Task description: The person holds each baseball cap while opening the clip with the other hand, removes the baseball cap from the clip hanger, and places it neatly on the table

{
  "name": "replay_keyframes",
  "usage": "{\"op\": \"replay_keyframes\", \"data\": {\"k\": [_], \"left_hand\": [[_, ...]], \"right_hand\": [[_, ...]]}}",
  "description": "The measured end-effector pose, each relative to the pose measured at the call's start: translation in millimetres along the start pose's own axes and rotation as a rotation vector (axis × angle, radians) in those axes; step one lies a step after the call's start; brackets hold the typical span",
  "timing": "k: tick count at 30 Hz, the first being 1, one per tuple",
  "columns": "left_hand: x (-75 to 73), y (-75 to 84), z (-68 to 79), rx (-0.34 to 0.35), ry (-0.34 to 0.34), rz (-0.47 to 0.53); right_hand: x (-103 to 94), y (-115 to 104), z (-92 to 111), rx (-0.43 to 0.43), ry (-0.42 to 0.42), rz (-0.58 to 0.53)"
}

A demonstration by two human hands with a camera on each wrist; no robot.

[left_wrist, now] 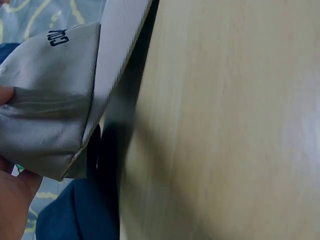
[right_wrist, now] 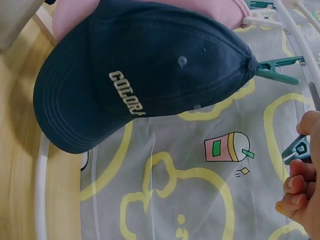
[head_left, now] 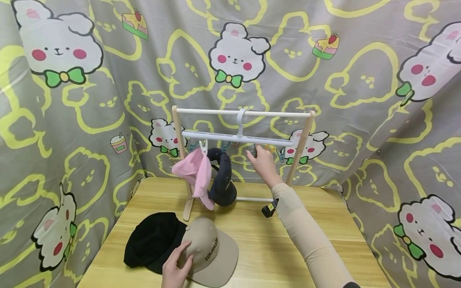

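Note:
On the crown of a beige baseball cap [head_left: 201, 244] with dark lettering, my left hand [head_left: 176, 266] grips the fabric, which creases between finger and thumb in the left wrist view. My right hand [head_left: 265, 164] is raised under a pale hanger bar [head_left: 216, 137] and pinches a teal clothespin [right_wrist: 297, 149]. To its left, a navy baseball cap [right_wrist: 165, 65] hangs by its back end from another teal clip [right_wrist: 277, 70]. A pink hat [head_left: 196, 170] hangs beside it from a white clip [head_left: 203, 147].
A black cap [head_left: 155, 240] lies on the wooden table [head_left: 324, 240], partly behind the beige cap. The hanger hooks over the top rod of a wooden rack [head_left: 304, 138]. Patterned curtains [head_left: 144, 48] enclose the table at the back and both sides.

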State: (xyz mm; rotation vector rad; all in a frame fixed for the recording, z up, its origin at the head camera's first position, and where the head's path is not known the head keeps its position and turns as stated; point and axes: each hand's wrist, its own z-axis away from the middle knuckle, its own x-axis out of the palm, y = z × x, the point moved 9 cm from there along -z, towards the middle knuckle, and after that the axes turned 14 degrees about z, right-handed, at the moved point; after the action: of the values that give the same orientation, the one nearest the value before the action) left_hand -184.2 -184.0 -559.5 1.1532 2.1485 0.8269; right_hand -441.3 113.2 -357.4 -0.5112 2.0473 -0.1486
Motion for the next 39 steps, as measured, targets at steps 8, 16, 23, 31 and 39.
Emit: {"op": "replay_keyframes", "data": {"k": [8,16,23,31,39], "left_hand": [[-6.8,0.2,-4.1,0.049,0.022,0.018],[-8.8,-7.5,-4.5,-0.026,0.047,-0.026],[-9.9,-9.9,-4.7,0.002,0.058,-0.008],[-10.9,-15.6,-3.4,-0.017,0.091,-0.001],[-13.4,-20.4,-4.6,-0.109,0.120,-0.070]], "right_hand": [[1.0,2,-1,-0.001,0.007,-0.012],[2.0,2,-1,0.001,0.003,-0.011],[1.2,2,0,0.002,0.004,-0.015],[1.0,2,0,0.008,-0.008,-0.014],[1.2,1,-1,0.008,-0.003,-0.015]]}}
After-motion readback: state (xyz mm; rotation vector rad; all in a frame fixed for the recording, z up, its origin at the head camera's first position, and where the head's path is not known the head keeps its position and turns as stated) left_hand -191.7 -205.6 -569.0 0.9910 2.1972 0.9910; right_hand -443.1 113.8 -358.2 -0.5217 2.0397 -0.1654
